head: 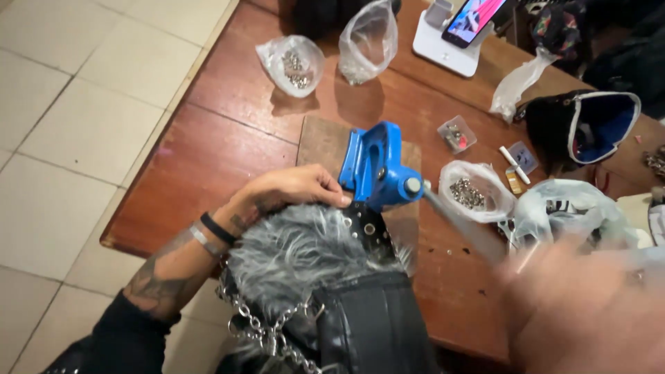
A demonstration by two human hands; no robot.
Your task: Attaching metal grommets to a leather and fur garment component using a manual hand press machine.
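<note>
A blue hand press stands on a wooden board on the brown table. My left hand grips a black leather piece with grey fur trim and metal eyelets, holding its edge under the press head. My right hand is a blur at the lower right, at the end of the press's grey lever; its grip cannot be made out. A metal chain hangs from the garment below.
Clear plastic bags with small metal studs lie on the table, next to a small clear box. A phone on a white stand is at the back. A black pouch sits right. Tiled floor lies left.
</note>
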